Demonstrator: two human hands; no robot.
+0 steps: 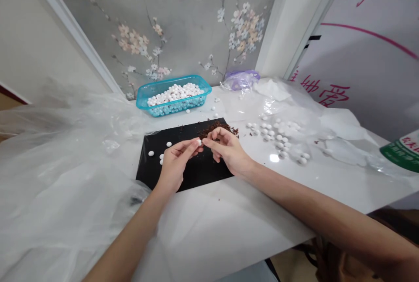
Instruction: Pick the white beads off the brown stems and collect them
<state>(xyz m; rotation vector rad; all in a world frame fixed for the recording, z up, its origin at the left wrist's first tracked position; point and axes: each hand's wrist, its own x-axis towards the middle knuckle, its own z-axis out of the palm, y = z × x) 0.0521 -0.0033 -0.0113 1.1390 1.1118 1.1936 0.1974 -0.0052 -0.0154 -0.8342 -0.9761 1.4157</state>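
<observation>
Over a black mat (196,177), my left hand (176,159) pinches a small white ball (199,142) between thumb and fingertips. My right hand (229,149) meets it from the right, thumb and forefinger closed at the ball's side. Whatever is between those right fingertips is too small to make out. Behind the right hand lies a pile of small dark brown pieces (212,128) on the mat's far edge. Several loose white balls (169,144) rest on the mat beside my left hand, some partly hidden by it.
A blue plastic basket (140,98) full of white balls stands behind the mat. More white balls (271,133) lie scattered on the white table (209,225) at right, near clear plastic bags (294,103). A purple item (242,79) sits by the wall. Plastic sheeting (65,164) covers the left.
</observation>
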